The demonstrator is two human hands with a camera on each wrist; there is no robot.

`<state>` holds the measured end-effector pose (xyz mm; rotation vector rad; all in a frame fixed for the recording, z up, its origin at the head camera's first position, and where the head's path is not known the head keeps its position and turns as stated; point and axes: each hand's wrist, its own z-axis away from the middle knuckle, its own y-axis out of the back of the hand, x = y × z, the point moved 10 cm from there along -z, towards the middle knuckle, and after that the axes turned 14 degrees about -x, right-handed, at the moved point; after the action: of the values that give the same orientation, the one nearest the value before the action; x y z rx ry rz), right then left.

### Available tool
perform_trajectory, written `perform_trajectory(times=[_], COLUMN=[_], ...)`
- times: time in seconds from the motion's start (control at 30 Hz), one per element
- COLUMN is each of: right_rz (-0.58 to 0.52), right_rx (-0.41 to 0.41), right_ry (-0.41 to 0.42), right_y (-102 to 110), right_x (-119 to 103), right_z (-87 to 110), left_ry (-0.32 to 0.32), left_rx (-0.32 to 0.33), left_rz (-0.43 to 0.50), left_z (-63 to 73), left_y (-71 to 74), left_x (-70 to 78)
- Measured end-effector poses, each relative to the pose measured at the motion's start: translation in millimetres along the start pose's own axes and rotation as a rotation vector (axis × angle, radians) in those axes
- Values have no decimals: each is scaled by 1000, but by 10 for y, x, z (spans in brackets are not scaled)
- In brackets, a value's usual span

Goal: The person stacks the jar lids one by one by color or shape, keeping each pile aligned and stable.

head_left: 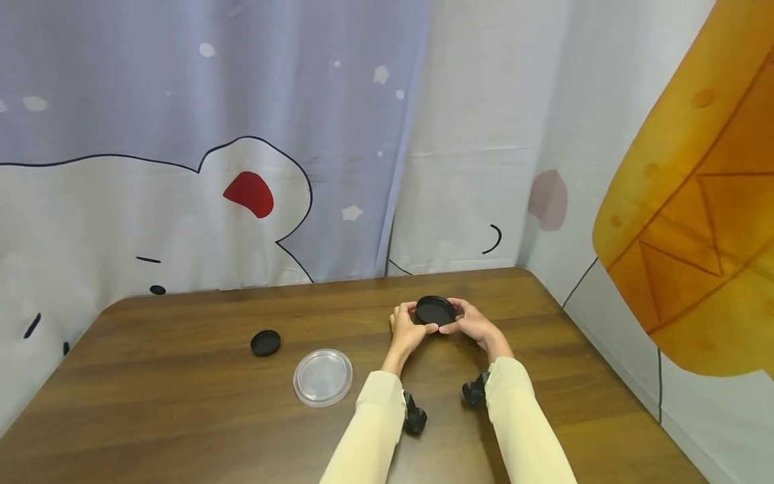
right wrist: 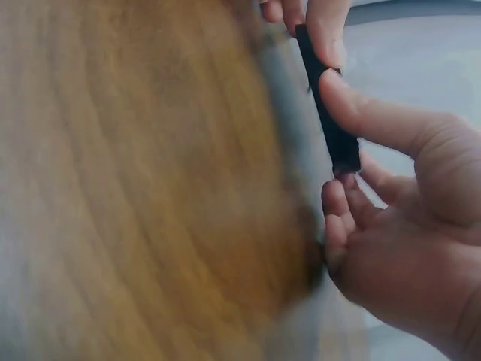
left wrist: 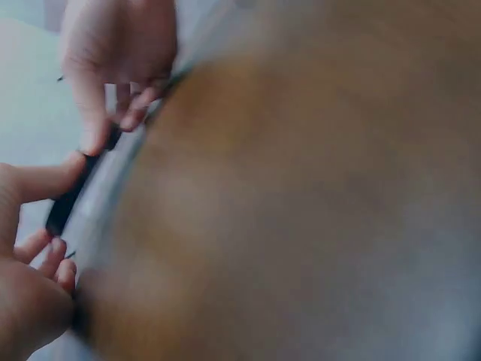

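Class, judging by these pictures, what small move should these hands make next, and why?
I'd probably lower the larger black disc gently onto the table: the left hand and right hand grip its rim and it appears raised, while the smaller black disc lies there.

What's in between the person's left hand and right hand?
A round black lid-like thing. The head view shows it there, with the left hand and right hand each holding one side.

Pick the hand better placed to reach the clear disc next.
Left, probably. The left hand is nearer the clear disc, which lies to its left; the right hand is farther off. Both hold a black disc, so the right would likely have to support it alone.
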<state>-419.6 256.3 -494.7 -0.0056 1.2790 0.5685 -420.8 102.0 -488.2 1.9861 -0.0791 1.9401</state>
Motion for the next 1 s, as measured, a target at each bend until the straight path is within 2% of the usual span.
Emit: perform_trajectory(times=[0.07, 0.13, 0.3, 0.37, 0.47, 0.53, 0.6, 0.77, 0.93, 1.0], right_rz=[-14, -30, -47, -40, -54, -54, -55, -45, -74, -70], right_rx=[-4, 5, 12, 1, -25, -36, -43, -47, -56, -72], right_ry=[39, 89, 217, 253, 271, 272, 268, 261, 212, 188], right_y=[-17, -21, -85, -159, -301, -389, -468, -612, -683, -722], right_x=[-55, -150, -461, -565, -644, -665, -668, -638, -501, -430], right_z=[47, 150, 537, 674, 799, 832, 829, 747, 645, 599], left_ry=[-21, -52, -218, -269, -290, -297, -284, -243, -222, -175], left_rx=[4, -16, -120, -156, -182, -196, -208, -211, -237, -250], left_rz=[19, 53, 86, 63, -6, -27, -8, 74, 113, 113], left_z=[64, 137, 387, 516, 688, 761, 800, 805, 774, 776], left_y=[27, 48, 137, 198, 308, 377, 436, 541, 528, 517], left_x=[6, 72, 484, 629, 735, 736, 683, 482, 350, 275])
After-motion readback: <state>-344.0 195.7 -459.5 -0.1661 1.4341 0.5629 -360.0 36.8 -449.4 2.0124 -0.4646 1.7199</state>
